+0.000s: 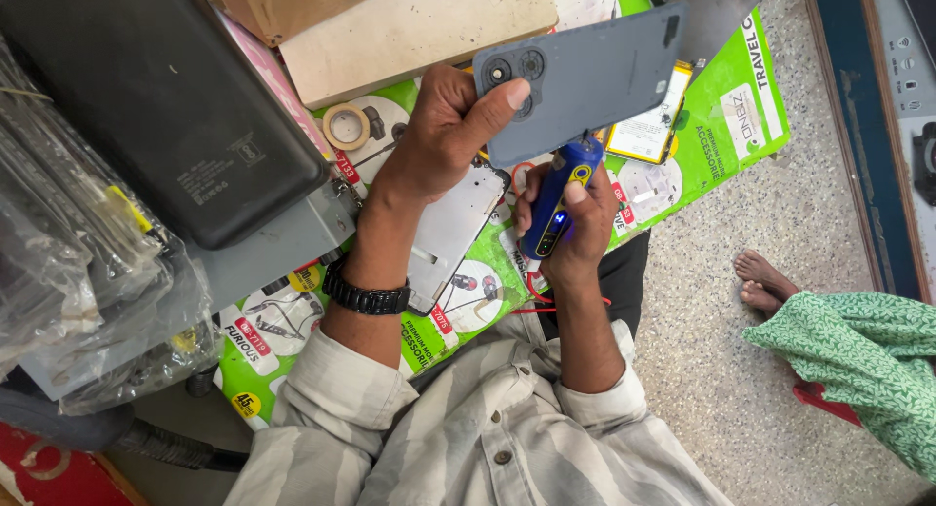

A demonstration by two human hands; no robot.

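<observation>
- The left hand [444, 131] is gripping a grey phone [585, 72], back and camera lenses facing up, held above the green mat [726, 126].
- The right hand [570, 228] is closing around a blue tool [556, 199], its tip touching the phone's lower edge.
- Likely step: working that edge, perhaps a screw or seam.
- The next move is calling for steady tip pressure and a firm hold.
- A loose screen panel [453, 233] is lying on the mat, below the phone.

A grey-blue flat phone back cover [585, 77], a blue-and-yellow electric screwdriver [556, 199], and a bright green printed mat [721, 126] are seen.
</observation>
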